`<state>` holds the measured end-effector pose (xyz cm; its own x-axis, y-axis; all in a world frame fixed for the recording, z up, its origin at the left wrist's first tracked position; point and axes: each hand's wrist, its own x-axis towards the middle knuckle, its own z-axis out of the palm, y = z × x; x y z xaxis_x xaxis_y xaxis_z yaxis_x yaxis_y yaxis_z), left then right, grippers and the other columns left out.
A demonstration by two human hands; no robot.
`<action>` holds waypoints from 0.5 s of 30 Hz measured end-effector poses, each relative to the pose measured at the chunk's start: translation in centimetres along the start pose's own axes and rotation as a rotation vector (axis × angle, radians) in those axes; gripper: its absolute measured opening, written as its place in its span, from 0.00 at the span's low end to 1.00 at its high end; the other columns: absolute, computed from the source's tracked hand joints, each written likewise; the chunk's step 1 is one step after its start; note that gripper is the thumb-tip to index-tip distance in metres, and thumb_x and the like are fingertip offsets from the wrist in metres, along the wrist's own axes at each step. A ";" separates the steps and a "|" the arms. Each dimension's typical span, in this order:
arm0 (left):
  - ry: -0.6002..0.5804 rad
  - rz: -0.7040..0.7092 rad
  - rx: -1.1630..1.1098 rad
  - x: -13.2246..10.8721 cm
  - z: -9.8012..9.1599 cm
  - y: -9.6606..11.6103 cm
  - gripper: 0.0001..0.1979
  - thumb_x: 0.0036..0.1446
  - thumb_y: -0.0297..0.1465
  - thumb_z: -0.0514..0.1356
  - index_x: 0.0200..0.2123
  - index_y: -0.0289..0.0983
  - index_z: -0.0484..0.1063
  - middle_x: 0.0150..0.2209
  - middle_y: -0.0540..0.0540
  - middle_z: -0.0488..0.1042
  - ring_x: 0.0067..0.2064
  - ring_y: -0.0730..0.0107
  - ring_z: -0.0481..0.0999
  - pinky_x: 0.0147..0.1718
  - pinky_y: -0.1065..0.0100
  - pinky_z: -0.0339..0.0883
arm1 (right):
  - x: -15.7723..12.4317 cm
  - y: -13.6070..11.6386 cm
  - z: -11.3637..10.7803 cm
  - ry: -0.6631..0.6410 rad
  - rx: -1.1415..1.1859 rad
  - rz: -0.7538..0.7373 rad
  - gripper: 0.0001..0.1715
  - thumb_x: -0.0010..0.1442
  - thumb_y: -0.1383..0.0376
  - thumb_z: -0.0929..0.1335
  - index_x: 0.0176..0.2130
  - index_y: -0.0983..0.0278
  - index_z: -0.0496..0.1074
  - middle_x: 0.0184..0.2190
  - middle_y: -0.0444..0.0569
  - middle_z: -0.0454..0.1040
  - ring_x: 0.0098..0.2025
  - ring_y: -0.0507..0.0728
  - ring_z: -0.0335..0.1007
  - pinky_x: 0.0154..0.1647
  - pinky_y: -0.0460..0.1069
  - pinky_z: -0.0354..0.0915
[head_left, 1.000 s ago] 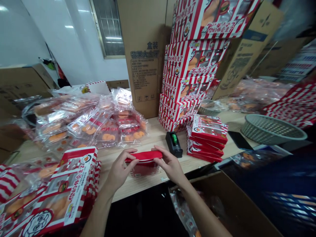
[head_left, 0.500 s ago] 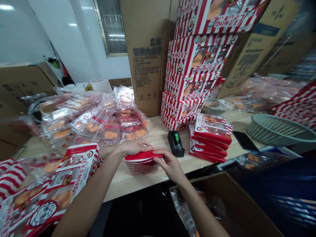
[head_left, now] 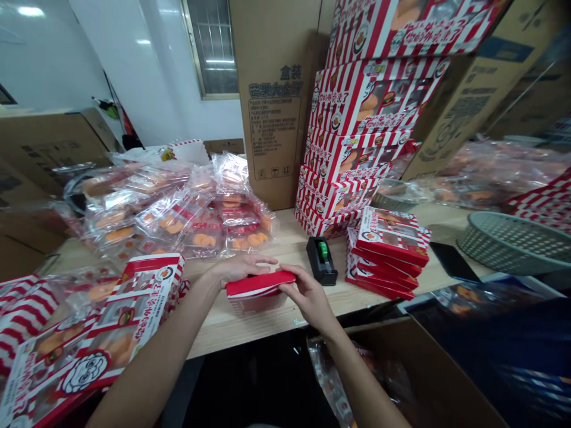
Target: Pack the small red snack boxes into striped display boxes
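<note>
Striped box [head_left: 256,305] with red lid [head_left: 261,283], on table [head_left: 209,336], left of and nearer person than tape dispenser [head_left: 322,261]; right hand [head_left: 307,292] pinches lid's right end, thumb in front; left hand [head_left: 243,267] has shifted from pinching lid's left end to lying behind it, fingers extended, pressure unclear; right hand likely steadies box; table's front edge near box; dispenser limits rightward room, more wood farther left of dispenser
</note>
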<state>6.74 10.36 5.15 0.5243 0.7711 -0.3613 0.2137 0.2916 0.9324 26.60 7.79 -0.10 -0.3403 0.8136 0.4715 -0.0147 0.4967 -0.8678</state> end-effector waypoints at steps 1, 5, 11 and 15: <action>0.049 0.049 0.090 -0.5 0.1 0.2 0.27 0.49 0.43 0.60 0.51 0.38 0.66 0.36 0.46 0.76 0.36 0.66 0.73 0.38 0.66 0.64 | 0.3 0.2 0.0 0.015 0.044 0.037 0.18 0.55 0.65 0.69 0.47 0.56 0.68 0.44 0.46 0.69 0.47 0.53 0.65 0.49 0.48 0.60; 0.291 0.374 0.520 -3.0 1.0 -0.4 0.17 0.55 0.42 0.54 0.46 0.44 0.70 0.48 0.48 0.71 0.49 0.65 0.68 0.50 0.63 0.59 | 1.3 0.6 0.1 0.069 0.160 0.146 0.17 0.51 0.61 0.71 0.41 0.60 0.68 0.38 0.46 0.71 0.40 0.54 0.67 0.43 0.48 0.64; 0.755 0.810 0.712 -3.6 3.4 -5.4 0.10 0.59 0.31 0.53 0.40 0.41 0.73 0.43 0.45 0.73 0.46 0.68 0.71 0.45 0.63 0.65 | 0.8 3.1 -3.9 0.262 -0.169 0.242 0.26 0.51 0.49 0.65 0.44 0.63 0.68 0.40 0.52 0.72 0.41 0.58 0.68 0.43 0.53 0.65; 0.841 0.865 0.762 -2.8 4.3 -5.8 0.07 0.57 0.29 0.55 0.36 0.39 0.73 0.40 0.45 0.75 0.43 0.68 0.73 0.42 0.66 0.68 | -0.5 6.1 -9.1 0.598 -0.476 0.319 0.24 0.48 0.48 0.65 0.32 0.66 0.71 0.36 0.59 0.70 0.43 0.64 0.65 0.47 0.60 0.60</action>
<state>7.56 4.07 0.75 0.1367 0.7257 0.6743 0.6087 -0.5985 0.5208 35.20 13.12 -4.21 0.2986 0.8939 0.3343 0.4434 0.1803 -0.8780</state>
